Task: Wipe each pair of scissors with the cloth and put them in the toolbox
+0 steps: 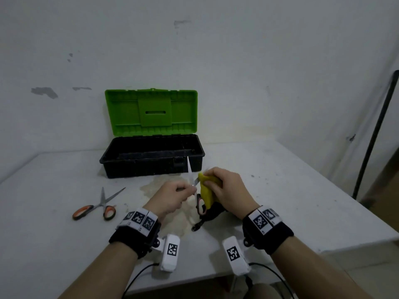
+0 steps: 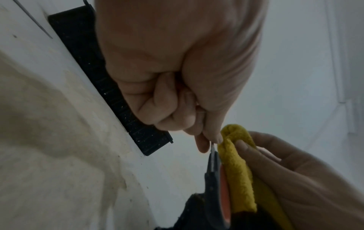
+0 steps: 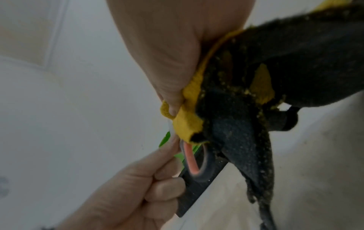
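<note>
One pair of scissors is held open above the table, one blade pointing up and its black-and-orange handle hanging down. My left hand pinches it near the pivot. My right hand grips the yellow-and-black cloth, folded around the other blade. In the right wrist view the cloth sits just above the handle loop. A second pair of scissors with orange-and-black handles lies open on the table at the left. The toolbox stands behind, with its green lid raised.
The grey table has a pale stain under my hands. A black strap end of the cloth trails onto the table. A dark pole leans by the right wall. The table's front edge is near my wrists.
</note>
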